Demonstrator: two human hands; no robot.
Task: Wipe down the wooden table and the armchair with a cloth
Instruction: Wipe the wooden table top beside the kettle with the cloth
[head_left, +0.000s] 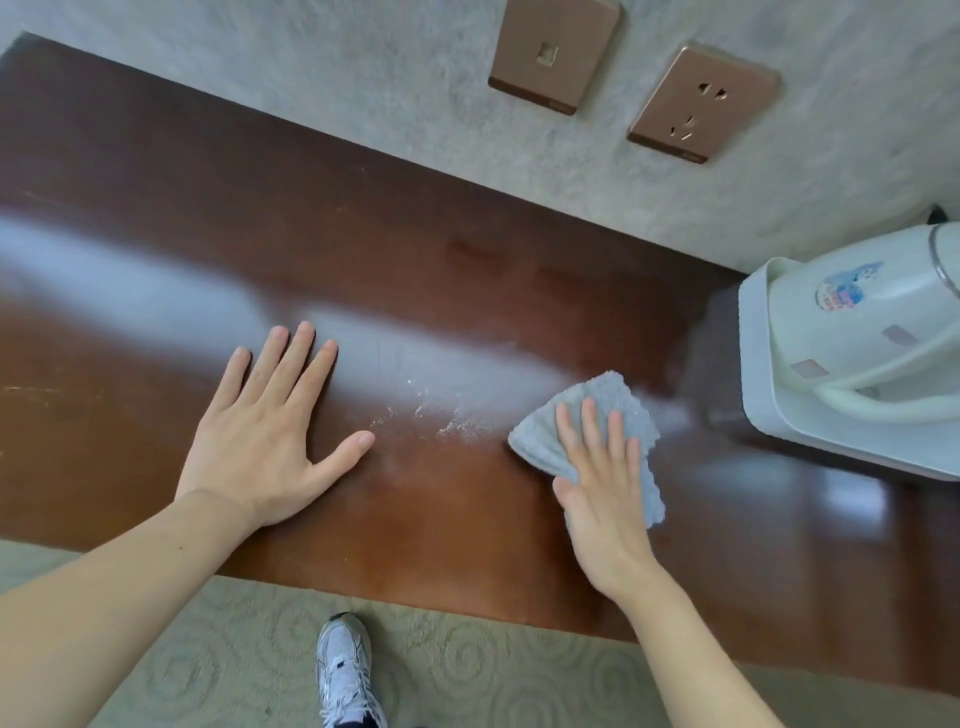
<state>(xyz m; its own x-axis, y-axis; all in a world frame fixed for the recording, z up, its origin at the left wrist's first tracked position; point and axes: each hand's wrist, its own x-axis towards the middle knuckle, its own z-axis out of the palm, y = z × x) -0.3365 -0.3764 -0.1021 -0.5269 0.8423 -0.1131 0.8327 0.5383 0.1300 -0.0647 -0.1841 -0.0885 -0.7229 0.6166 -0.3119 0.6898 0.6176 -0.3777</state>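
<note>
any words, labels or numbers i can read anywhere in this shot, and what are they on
No text here is readable.
Sticker on the white kettle: blue and pink print, too blurred to read.
Wall socket and wall plate: small dark marks on the lower edges, too small to read.

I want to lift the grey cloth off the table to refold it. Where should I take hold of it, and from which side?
Probably pinch the cloth at its far corner, coming from above on the wall side. That corner lies bare beyond the right hand's fingertips, while the near part sits flat under the straight fingers and palm on the wooden table.
</note>
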